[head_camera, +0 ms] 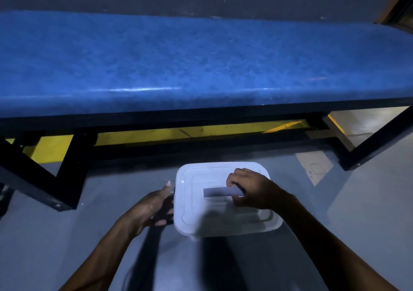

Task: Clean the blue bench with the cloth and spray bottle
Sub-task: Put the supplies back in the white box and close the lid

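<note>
The blue bench [178, 60] runs across the upper half of the view on a black frame. Below it on the grey floor stands a white plastic box with its lid [201, 214] on. My right hand [252, 190] lies on top of the lid, fingers curled at the grey handle strip [220, 192] in the lid's middle. My left hand [154, 203] is at the box's left side, fingers around a dark clip there. Neither a cloth nor a spray bottle shows in the view.
The bench's black legs [67, 174] stand left of the box, and another leg [375, 139] stands at the right. A yellow strip [178, 134] runs along the wall base under the bench. A dark wall rises behind the bench. Grey floor [357, 212] surrounds the box.
</note>
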Tool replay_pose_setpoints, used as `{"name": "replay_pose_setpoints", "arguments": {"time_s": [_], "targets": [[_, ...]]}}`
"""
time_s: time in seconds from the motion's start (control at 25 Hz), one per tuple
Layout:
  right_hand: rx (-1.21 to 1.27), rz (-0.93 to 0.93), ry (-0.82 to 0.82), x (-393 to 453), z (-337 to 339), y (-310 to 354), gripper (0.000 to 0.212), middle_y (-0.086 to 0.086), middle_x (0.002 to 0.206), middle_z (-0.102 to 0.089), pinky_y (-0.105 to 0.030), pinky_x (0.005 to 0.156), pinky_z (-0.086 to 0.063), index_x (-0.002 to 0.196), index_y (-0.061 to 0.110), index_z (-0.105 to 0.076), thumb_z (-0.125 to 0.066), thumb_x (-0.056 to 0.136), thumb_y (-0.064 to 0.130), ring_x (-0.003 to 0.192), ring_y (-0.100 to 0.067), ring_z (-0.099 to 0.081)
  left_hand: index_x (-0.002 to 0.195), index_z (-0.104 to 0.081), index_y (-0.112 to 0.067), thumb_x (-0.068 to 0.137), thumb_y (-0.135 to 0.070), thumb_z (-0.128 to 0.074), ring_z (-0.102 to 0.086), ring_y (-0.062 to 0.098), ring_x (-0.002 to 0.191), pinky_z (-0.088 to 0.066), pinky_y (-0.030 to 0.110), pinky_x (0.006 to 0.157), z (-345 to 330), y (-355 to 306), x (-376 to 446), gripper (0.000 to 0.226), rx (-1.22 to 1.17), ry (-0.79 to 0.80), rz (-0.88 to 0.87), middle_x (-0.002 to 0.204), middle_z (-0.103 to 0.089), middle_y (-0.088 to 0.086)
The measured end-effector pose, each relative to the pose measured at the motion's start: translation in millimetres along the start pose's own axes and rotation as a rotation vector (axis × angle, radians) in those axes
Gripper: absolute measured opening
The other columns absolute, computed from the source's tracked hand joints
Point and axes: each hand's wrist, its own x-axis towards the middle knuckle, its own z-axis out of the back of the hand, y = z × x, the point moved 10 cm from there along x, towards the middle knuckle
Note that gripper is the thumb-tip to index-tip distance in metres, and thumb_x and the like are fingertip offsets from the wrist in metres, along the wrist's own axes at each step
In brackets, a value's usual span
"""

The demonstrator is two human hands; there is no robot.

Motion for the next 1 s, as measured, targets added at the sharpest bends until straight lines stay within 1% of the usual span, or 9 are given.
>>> {"name": "replay_pose_setpoints", "arguments": {"time_s": [0.08, 0.2, 0.36, 0.52, 0.64, 0.76, 0.8, 0.88, 1.0], "targets": [[-0.003, 0.033, -0.035, -3, -2, 3, 0.013, 0.010, 0.083, -0.056, -0.011, 0.072, -0.032, 0.085, 0.022, -0.059, -0.064, 0.074, 0.026, 0.078, -0.009, -0.047, 0.107, -0.073, -0.017, 0.088, -0.067, -0.052, -0.071, 0.019, 0.089, -0.056, 0.037, 0.084, -4, 0, 4, 0.057, 0.002, 0.027, -0.033, 0.093, -0.077, -0.003], [0.019, 0.022, -0.038, -11, -10, -1, 0.013, 0.013, 0.088, -0.058, -0.021, 0.076, -0.038, 0.089, 0.024, -0.060, -0.063, 0.077, 0.024, 0.084, -0.009, -0.049, 0.110, -0.067, -0.005, 0.091, -0.051, -0.063, -0.060, 0.013, 0.067, -0.055, 0.039, 0.085, -11, 5, 14, 0.049, 0.003, 0.024, -0.037, 0.076, -0.065, 0.000], [0.020, -0.080, -0.058, -24, -12, -20, 0.016, 0.012, 0.096, -0.060, -0.031, 0.076, -0.046, 0.096, 0.029, -0.061, -0.061, 0.080, 0.029, 0.089, -0.010, -0.051, 0.108, -0.069, -0.009, 0.088, -0.035, -0.073, -0.064, 0.012, 0.068, -0.061, 0.038, 0.083, -18, 9, 20, 0.033, -0.078, -0.042, -0.028, 0.084, -0.068, 0.002], [0.174, -0.100, -0.083, -37, -5, -33, 0.018, 0.013, 0.108, -0.065, -0.024, 0.086, -0.048, 0.108, 0.028, -0.065, -0.063, 0.091, 0.034, 0.101, -0.005, -0.057, 0.102, -0.066, -0.013, 0.084, -0.024, -0.079, -0.065, 0.013, 0.081, -0.061, 0.037, 0.076, -19, 4, 21, 0.025, -0.159, -0.114, -0.045, 0.096, -0.065, 0.000], [0.298, -0.590, -0.429, -89, 12, -117, 0.016, 0.001, 0.116, -0.068, -0.038, 0.095, -0.051, 0.110, 0.025, -0.067, -0.057, 0.097, 0.026, 0.107, -0.018, -0.062, 0.107, -0.067, -0.011, 0.084, -0.026, -0.079, -0.065, 0.014, 0.095, -0.063, 0.038, 0.075, -14, 4, 24, 0.030, -0.142, -0.123, -0.044, 0.108, -0.066, 0.006], [0.925, -1.204, -0.273, -147, -43, -159, 0.026, -0.011, 0.098, -0.072, -0.047, 0.086, -0.056, 0.106, 0.015, -0.071, -0.052, 0.101, 0.031, 0.093, -0.030, -0.066, 0.112, -0.073, -0.012, 0.088, -0.030, -0.074, -0.067, 0.014, 0.099, -0.061, 0.041, 0.084, -14, 10, 27, 0.030, -0.200, -0.022, -0.024, 0.110, -0.071, 0.002], [1.146, -1.285, -0.198, -152, -58, -147, 0.030, -0.011, 0.094, -0.072, -0.042, 0.078, -0.056, 0.107, 0.009, -0.071, -0.054, 0.100, 0.033, 0.089, -0.028, -0.066, 0.112, -0.073, -0.012, 0.089, -0.027, -0.071, -0.068, 0.013, 0.090, -0.060, 0.044, 0.088, -14, 12, 27, 0.027, -0.224, -0.005, -0.020, 0.105, -0.071, 0.001], [1.289, -1.288, -0.139, -151, -64, -132, 0.028, -0.009, 0.093, -0.075, -0.035, 0.070, -0.052, 0.104, 0.008, -0.072, -0.060, 0.097, 0.033, 0.089, -0.025, -0.067, 0.113, -0.072, -0.011, 0.091, -0.019, -0.069, -0.068, 0.008, 0.069, -0.058, 0.047, 0.092, -14, 15, 29, 0.024, -0.249, -0.004, -0.015, 0.092, -0.070, 0.000], [1.399, -1.217, -0.152, -153, -68, -132, 0.026, -0.003, 0.105, -0.076, -0.035, 0.079, -0.051, 0.111, 0.018, -0.073, -0.061, 0.096, 0.035, 0.102, -0.022, -0.067, 0.114, -0.072, -0.011, 0.091, -0.018, -0.069, -0.069, 0.006, 0.063, -0.060, 0.041, 0.084, -15, 15, 35, 0.024, -0.210, -0.001, -0.028, 0.093, -0.074, 0.002]]}}
